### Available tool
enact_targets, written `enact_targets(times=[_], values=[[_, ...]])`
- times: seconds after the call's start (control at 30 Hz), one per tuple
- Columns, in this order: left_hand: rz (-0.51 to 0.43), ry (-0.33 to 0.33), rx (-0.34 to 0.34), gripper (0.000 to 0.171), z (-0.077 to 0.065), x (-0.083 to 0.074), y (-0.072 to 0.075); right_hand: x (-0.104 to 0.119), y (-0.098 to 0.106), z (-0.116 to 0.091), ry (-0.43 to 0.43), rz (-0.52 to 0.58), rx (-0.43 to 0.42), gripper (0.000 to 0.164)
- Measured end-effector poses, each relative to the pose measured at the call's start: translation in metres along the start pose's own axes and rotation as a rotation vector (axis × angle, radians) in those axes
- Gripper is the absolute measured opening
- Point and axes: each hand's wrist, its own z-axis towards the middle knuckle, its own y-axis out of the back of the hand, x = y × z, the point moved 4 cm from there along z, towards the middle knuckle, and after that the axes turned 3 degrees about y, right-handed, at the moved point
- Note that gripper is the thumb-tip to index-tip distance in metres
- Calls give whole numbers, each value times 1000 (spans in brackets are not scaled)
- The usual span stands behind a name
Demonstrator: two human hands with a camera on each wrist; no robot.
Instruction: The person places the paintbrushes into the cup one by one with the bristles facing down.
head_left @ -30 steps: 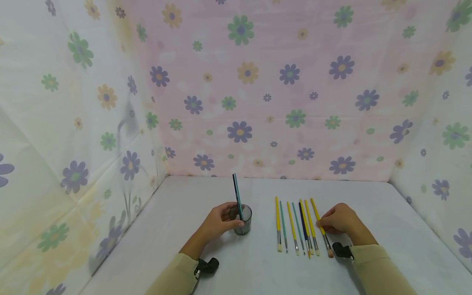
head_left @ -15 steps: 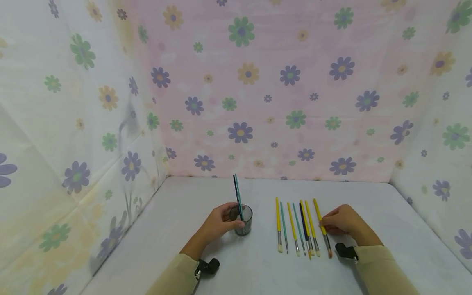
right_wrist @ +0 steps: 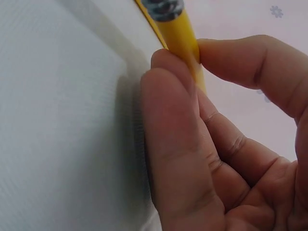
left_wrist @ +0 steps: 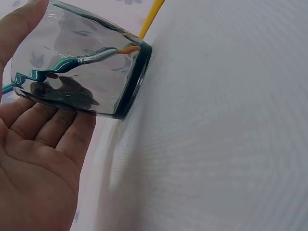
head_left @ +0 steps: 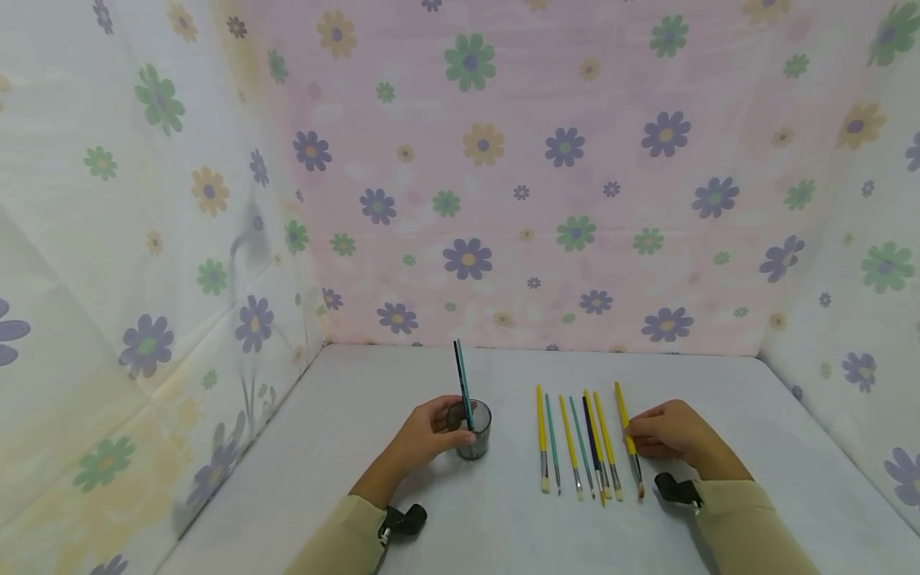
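My left hand (head_left: pixel 429 428) grips a clear glass (head_left: pixel 477 442) from its left side, thumb in front and fingers behind. Inside the glass lean a dark and a teal paintbrush (head_left: pixel 463 379); the left wrist view shows orange bristles (left_wrist: pixel 129 49) near the thick base. At the right, my right hand (head_left: pixel 667 432) pinches a yellow paintbrush (head_left: pixel 621 403) between thumb and fingertips, with its bristle end pointing toward me. The right wrist view shows the yellow handle (right_wrist: pixel 180 36) and part of its metal ferrule (right_wrist: pixel 163 8) between the fingers.
Several paintbrushes lie in a row between the hands: a yellow one (head_left: pixel 541 419) at the left end, teal ones (head_left: pixel 552 431) and a dark one (head_left: pixel 590 427) among other yellow ones. A flowered cloth (head_left: pixel 532 200) encloses the white table (head_left: pixel 388 367) at back and sides.
My right hand has moved slightly right with the yellow paintbrush, away from the row, and the brush has turned more upright in the head view. My left hand and the glass stay put.
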Motion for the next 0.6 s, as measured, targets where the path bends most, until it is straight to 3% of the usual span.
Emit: enact_targets(times=[0.6], values=[[15,7,-4,66,0,0,0,17,6,-11,46,82,-5,50]])
